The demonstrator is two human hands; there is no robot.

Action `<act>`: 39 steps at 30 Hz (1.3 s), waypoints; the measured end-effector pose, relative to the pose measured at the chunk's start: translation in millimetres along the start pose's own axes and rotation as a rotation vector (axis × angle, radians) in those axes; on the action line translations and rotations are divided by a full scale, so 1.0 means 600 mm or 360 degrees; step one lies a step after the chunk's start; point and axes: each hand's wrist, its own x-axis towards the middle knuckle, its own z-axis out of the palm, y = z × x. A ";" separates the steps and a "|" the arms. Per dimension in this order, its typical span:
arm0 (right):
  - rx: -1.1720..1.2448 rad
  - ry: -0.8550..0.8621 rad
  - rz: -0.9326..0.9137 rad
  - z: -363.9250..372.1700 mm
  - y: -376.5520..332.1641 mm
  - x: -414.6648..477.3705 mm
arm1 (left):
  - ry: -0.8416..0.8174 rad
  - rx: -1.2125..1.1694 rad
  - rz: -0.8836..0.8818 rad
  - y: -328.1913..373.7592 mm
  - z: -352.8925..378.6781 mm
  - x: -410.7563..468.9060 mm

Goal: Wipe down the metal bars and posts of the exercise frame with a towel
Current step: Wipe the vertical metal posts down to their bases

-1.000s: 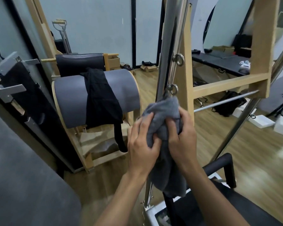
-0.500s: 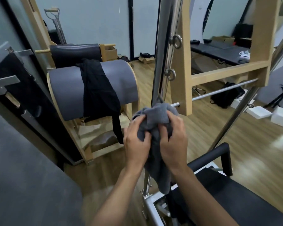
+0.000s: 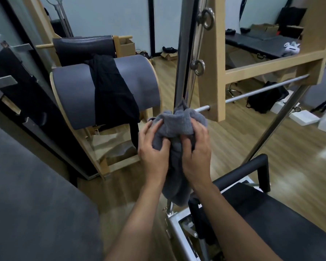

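Observation:
A grey towel is bunched around the shiny vertical metal post in the middle of the view. My left hand grips the towel from the left and my right hand grips it from the right, both wrapped around the post. The towel's loose end hangs down between my wrists and hides the post there. Two eye bolts stick out of the post above the towel. A thin horizontal metal bar runs right from the wooden upright, and a slanted metal post stands at the right.
A wooden frame stands behind the post. A grey padded barrel with a black cloth draped over it sits at the left. A black padded seat and black handle lie below right. White boxes sit on the wood floor.
Both hands have slid the towel down the post, away from the lower eye bolt. The view has tilted downward with them.

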 end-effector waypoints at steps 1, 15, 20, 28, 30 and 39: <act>0.0053 -0.0052 0.0049 0.000 0.012 -0.009 | -0.0043 0.0029 -0.0012 -0.009 0.003 -0.008; 0.0484 -0.0354 0.0694 -0.021 0.068 -0.009 | -0.0225 0.0302 0.0021 -0.041 0.010 -0.070; 0.0222 -0.0432 0.0813 -0.030 0.071 -0.039 | -0.0268 0.0302 -0.0102 -0.058 0.003 -0.086; 0.0076 -0.0671 0.0999 -0.054 0.121 -0.081 | -0.0450 0.0210 -0.0383 -0.097 -0.025 -0.110; 0.0125 -0.0499 0.0858 -0.049 0.111 -0.073 | -0.0317 0.0084 -0.0328 -0.090 -0.017 -0.110; 0.0206 -0.0443 0.0931 -0.026 0.118 -0.090 | -0.0374 0.0207 -0.0303 -0.102 0.001 -0.150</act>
